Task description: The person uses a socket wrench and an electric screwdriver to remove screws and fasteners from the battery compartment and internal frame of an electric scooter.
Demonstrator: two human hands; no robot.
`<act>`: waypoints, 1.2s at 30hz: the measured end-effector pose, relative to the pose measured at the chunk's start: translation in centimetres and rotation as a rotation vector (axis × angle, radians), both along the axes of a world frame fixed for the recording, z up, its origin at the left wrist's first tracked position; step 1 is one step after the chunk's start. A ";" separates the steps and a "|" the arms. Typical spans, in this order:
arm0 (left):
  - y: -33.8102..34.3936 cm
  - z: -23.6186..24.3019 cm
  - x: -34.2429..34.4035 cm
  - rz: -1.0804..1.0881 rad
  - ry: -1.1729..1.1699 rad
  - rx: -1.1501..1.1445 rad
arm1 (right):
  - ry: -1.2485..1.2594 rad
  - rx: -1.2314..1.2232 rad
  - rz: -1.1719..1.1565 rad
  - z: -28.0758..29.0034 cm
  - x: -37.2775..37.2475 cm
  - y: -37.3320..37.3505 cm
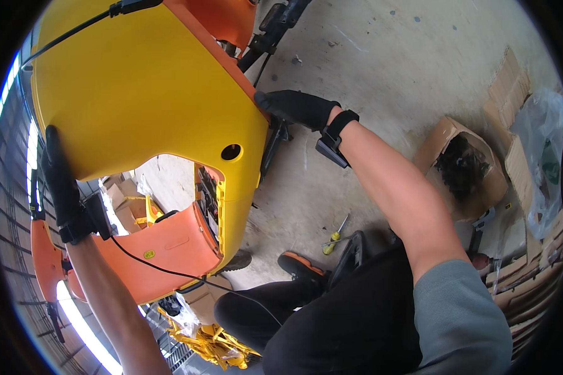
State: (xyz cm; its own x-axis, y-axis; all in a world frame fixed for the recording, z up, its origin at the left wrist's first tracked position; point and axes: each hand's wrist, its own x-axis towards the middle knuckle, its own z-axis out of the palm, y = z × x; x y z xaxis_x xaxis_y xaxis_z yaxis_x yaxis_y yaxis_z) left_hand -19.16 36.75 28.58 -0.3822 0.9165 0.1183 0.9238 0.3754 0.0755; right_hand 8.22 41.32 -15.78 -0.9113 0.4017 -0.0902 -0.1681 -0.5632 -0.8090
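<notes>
A large, smooth yellow body panel with orange parts along its edge fills the upper left. It has a round hole near its lower right corner. My left hand, in a black glove, lies along the panel's left edge with its fingers stretched out. On the opposite side, my gloved right hand reaches in with straight fingers, its fingertips against the orange-trimmed edge. Below the panel's curved cutout is an orange panel with a small yellow sticker. Black devices are strapped to both wrists.
A yellow-handled screwdriver lies on the concrete floor beside my shoe. To the right stands a cardboard box holding black parts, near clear plastic wrap. Yellow pieces are heaped at the lower left. A thin black cable crosses the orange panel.
</notes>
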 end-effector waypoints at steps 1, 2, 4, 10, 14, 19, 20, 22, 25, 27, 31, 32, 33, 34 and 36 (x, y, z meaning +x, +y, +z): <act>0.4 0.0 0.3 0.008 0.010 -0.032 | 0.004 0.007 0.003 0.4 0.1 0.0; 0.5 -0.1 0.6 0.050 0.006 -0.010 | -0.015 -0.032 -0.003 0.7 0.3 0.1; 0.8 -1.0 1.9 0.133 -0.009 0.035 | -0.081 -0.105 0.083 2.0 1.3 0.9; 1.2 -2.1 5.0 0.172 0.055 0.148 | -0.197 -0.117 -0.006 3.6 0.9 0.5; 1.6 -3.1 6.8 0.133 0.126 0.165 | -0.227 -0.086 -0.108 3.6 1.0 0.5; 1.1 -3.4 6.8 -0.166 0.206 0.206 | -0.240 0.015 -0.100 3.5 0.5 0.9; 1.1 -3.3 7.1 -0.105 0.219 0.184 | -0.196 0.017 -0.131 3.5 0.8 0.9; 1.2 -3.6 8.1 -0.044 0.230 0.175 | -0.184 -0.008 -0.138 3.5 1.1 0.6; 1.6 -3.8 10.2 -0.005 0.189 0.171 | -0.147 -0.003 -0.164 3.7 1.6 0.7; 1.6 -3.7 11.0 0.120 0.146 0.114 | -0.072 -0.123 -0.146 3.1 1.1 0.6; 1.5 -4.1 12.3 0.111 0.075 0.095 | -0.157 -0.019 -0.319 3.7 1.3 0.0; 1.6 -4.5 12.3 0.057 0.030 0.135 | -0.161 0.045 -0.426 3.7 1.1 -0.2; 1.9 -4.6 12.8 0.073 -0.035 0.139 | -0.159 0.066 -0.433 3.5 1.4 -0.1; 1.9 -4.6 13.4 0.061 -0.045 0.129 | -0.190 0.097 -0.458 4.5 1.7 -0.3; 1.8 -4.2 13.7 0.072 -0.034 0.114 | -0.240 0.168 -0.508 6.3 1.7 -0.2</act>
State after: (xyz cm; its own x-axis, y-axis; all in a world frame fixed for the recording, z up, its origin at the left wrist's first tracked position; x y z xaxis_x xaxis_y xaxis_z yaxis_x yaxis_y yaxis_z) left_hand -5.50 38.58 24.33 -0.4523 0.8679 0.2054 0.8908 0.4282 0.1524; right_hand 9.95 41.11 -9.47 -0.5629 0.8093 -0.1677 -0.1841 -0.3206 -0.9292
